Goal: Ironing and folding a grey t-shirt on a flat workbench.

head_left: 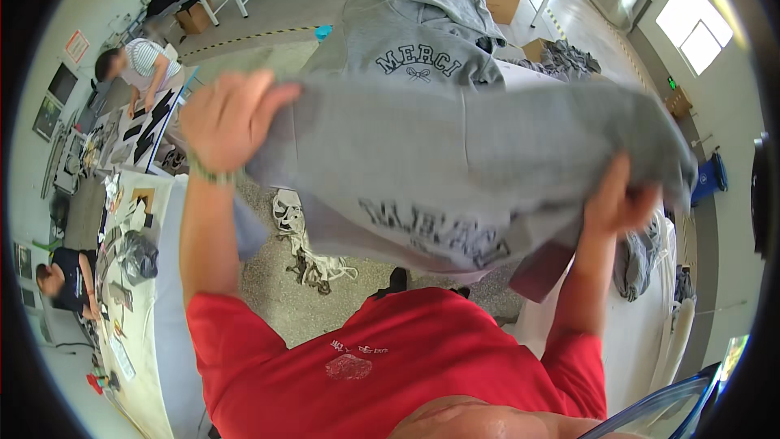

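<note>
we hold the grey sweatshirt [390,154] on our side of the grey hoodie [414,28], our left hand [236,126] gripping one end; our blurred right hand [621,205] meets the other, though we cannot tell if it is closed. this wide spacing probably keeps the cloth spread.

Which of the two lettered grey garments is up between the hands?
The nearer, blurred garment, spread between left hand and right hand; the other, a hooded sweatshirt, lies beyond, untouched.
</note>
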`<act>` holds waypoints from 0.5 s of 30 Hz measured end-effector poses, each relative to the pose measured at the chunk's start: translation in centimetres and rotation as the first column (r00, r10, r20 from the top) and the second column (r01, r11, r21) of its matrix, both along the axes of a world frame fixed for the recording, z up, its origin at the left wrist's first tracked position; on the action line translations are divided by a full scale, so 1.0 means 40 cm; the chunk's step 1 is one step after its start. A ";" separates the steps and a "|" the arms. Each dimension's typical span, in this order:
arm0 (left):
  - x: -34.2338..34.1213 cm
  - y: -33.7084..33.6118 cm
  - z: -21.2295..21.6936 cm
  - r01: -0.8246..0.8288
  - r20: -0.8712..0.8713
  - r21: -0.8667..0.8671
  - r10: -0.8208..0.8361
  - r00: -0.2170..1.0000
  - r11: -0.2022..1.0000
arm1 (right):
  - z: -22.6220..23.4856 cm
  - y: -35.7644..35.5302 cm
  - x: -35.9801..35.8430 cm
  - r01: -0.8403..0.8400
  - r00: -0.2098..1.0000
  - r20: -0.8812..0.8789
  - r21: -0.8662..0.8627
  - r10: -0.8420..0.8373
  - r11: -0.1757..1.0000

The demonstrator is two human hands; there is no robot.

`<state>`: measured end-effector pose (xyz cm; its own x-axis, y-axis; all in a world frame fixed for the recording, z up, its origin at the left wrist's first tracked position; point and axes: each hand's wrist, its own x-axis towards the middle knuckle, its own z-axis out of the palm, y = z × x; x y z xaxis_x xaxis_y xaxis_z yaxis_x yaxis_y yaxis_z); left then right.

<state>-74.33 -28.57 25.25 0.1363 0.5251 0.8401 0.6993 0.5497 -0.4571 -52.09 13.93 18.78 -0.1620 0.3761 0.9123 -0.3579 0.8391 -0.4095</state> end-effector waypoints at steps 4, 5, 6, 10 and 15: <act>-0.351 0.092 0.032 -0.050 0.036 0.045 0.048 0.998 0.998 | 0.163 0.099 -0.416 0.199 0.841 0.504 0.052 -0.198 0.979; -0.409 0.132 0.036 -0.113 0.023 0.043 0.113 0.993 0.993 | 0.172 0.105 -0.496 0.192 0.823 0.525 0.103 -0.217 0.976; -0.446 0.158 0.026 -0.178 0.010 0.040 0.178 0.984 0.983 | 0.162 0.108 -0.538 0.181 0.804 0.546 0.151 -0.235 0.972; -0.311 0.294 -0.166 0.162 0.744 0.278 -0.319 0.587 0.947 | -0.106 0.124 -0.502 0.158 0.729 0.617 0.270 -0.296 0.950; 0.073 0.298 -0.085 0.631 0.875 0.483 -0.358 -0.325 0.607 | -0.592 0.016 -0.047 0.179 0.504 0.855 -0.239 0.120 0.954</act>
